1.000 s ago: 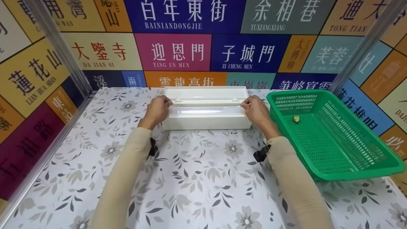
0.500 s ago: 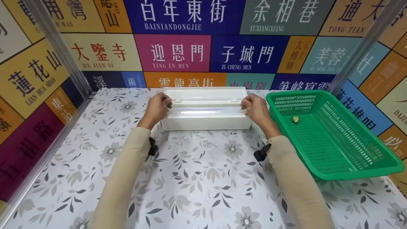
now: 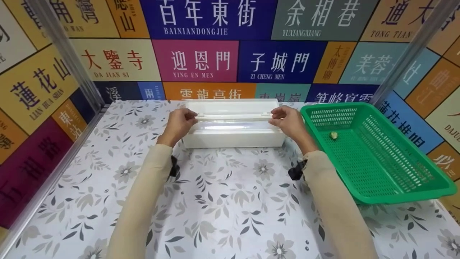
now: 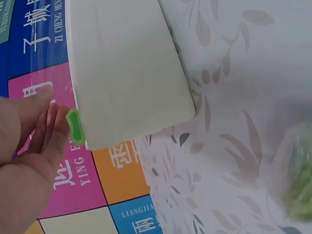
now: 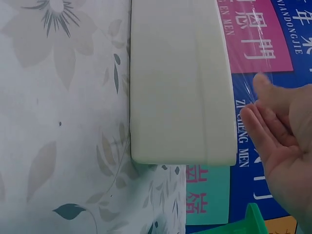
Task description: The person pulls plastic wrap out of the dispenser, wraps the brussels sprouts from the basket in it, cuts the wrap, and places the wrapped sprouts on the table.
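Observation:
A white cling film dispenser box [image 3: 233,140] stands at the back of the table with its lid [image 3: 233,107] raised. My left hand [image 3: 178,126] is at the box's left end, pinching the film's edge between thumb and fingers. At the opposite end my right hand [image 3: 291,126] pinches the other edge. The clear cling film [image 5: 248,58] stretches up from the box to the fingertips in the right wrist view. A small bright green piece [image 4: 74,126] sits at the box's end, right by my left fingers in the left wrist view.
A green plastic basket [image 3: 395,198] stands on the right, with a small pale round thing [image 3: 334,135] inside. Something green in clear plastic [image 4: 298,180] shows at the left wrist view's right edge. Sign-patterned walls [image 3: 201,59] enclose the flower-patterned tabletop [image 3: 222,201].
Both hands first rise slightly at the box ends, then their fingertips shift a little inward. The right thumb and fingertips look more spread. Box and basket stay in place.

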Tool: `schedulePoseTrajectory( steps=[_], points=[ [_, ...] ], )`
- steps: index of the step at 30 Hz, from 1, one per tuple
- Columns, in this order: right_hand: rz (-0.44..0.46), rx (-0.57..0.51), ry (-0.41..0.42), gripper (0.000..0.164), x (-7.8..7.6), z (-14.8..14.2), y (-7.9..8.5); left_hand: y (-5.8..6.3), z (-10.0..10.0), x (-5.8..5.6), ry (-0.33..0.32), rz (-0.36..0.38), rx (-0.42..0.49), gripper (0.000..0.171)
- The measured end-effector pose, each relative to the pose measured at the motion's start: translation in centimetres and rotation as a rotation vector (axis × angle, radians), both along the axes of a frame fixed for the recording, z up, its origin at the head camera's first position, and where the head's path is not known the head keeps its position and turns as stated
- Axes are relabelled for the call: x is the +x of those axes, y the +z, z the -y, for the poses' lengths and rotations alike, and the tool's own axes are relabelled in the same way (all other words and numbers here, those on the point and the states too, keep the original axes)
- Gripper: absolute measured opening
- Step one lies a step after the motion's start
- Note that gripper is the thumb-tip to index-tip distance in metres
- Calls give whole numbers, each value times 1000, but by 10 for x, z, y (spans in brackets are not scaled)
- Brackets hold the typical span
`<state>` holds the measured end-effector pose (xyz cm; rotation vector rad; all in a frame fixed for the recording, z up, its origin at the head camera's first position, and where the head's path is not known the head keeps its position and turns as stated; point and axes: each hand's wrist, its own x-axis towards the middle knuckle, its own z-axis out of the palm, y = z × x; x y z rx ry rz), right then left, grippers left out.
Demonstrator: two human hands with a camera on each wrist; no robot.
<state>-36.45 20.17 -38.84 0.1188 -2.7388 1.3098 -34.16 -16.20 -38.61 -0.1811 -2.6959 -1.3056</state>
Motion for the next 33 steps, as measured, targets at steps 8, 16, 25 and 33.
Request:
schedulePoseTrajectory(
  steps=[8,16,25,33],
  points=[
    [-42,39,2,15,-1,5,-8,-4,3,1,60,-42,23,17],
    [-44,67,-3,23,-2,4,-5,-3,5,-1,91,-19,63,19],
    [-15,-154,-36,24,-5,5,0,4,1,-3,123,-32,159,23],
    [-9,-305,-29,17,-7,7,6,15,-1,-3,75,-50,226,22]
  ],
)
